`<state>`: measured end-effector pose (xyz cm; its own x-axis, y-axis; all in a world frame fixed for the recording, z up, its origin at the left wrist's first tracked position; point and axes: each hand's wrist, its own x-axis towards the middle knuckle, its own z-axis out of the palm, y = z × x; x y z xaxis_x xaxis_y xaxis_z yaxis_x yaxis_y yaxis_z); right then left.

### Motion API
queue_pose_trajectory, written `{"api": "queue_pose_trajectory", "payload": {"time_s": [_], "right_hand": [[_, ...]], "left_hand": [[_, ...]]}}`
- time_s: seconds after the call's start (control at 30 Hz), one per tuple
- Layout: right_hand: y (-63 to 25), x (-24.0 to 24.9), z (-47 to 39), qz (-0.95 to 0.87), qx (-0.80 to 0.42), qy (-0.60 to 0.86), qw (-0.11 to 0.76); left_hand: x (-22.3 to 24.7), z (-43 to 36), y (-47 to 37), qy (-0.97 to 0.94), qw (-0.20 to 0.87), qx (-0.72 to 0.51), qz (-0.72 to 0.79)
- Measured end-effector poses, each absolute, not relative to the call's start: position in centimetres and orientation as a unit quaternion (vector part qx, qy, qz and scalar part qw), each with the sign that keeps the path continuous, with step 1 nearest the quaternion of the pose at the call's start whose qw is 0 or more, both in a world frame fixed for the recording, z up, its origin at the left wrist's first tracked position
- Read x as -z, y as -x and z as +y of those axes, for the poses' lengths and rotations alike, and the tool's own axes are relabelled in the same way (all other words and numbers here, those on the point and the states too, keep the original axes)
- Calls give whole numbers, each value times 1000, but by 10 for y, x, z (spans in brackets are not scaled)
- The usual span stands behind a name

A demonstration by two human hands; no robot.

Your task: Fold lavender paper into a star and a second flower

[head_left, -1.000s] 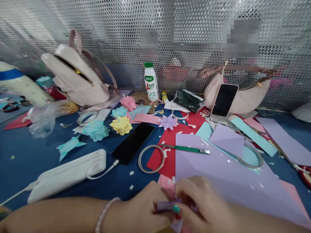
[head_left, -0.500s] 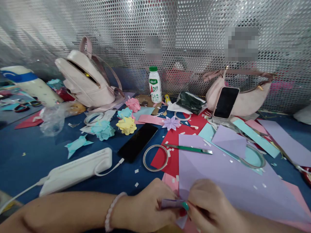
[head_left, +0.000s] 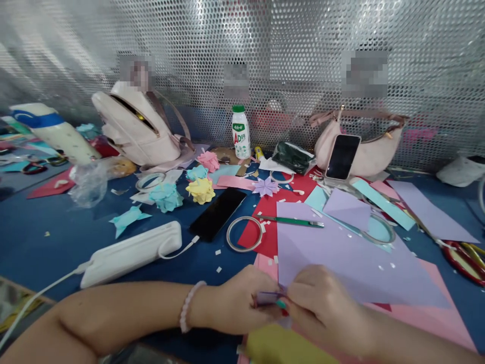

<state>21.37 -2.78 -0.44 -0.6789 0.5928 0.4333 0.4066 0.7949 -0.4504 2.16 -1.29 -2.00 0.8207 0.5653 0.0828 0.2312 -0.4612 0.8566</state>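
A small folded piece of purple paper (head_left: 267, 298) is pinched between both hands at the front of the table. My left hand (head_left: 238, 301), with a beaded bracelet (head_left: 188, 306) at its wrist, is closed around the paper's left part. The fingers of my right hand (head_left: 322, 303) are closed on its right end, and the two hands meet there. Part of the fold is hidden by the fingers. Just beyond them lies a large purple sheet (head_left: 314, 258) with a green craft knife (head_left: 293, 221) on it. A tape roll (head_left: 228, 235) sits to the left of the knife.
A black phone (head_left: 217, 215) is cabled to a white power bank (head_left: 132, 255). Folded paper shapes, such as a yellow one (head_left: 200, 191), stand behind. At the back are a backpack (head_left: 140, 129), a milk bottle (head_left: 241, 134) and a handbag (head_left: 379, 151). Red-handled scissors (head_left: 460, 263) lie right.
The view has shifted slightly, showing more of the table's front and right side. Both hands still grip the purple paper, which has turned a little between the fingers.
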Motion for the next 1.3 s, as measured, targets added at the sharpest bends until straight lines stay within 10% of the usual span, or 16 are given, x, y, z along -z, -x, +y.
{"api": "queue_pose_trajectory", "payload": {"time_s": [0.73, 1.03, 1.3], "right_hand": [[-223, 10, -22, -925, -27, 295, 238], [-219, 2, -19, -912, -195, 326, 153], [-220, 14, -14, -840, -246, 418, 243]], "left_hand": [[19, -12, -20, -880, 265, -300, 255], [16, -4, -15, -922, 200, -246, 222], [24, 10, -15, -895, 239, -234, 295]]}}
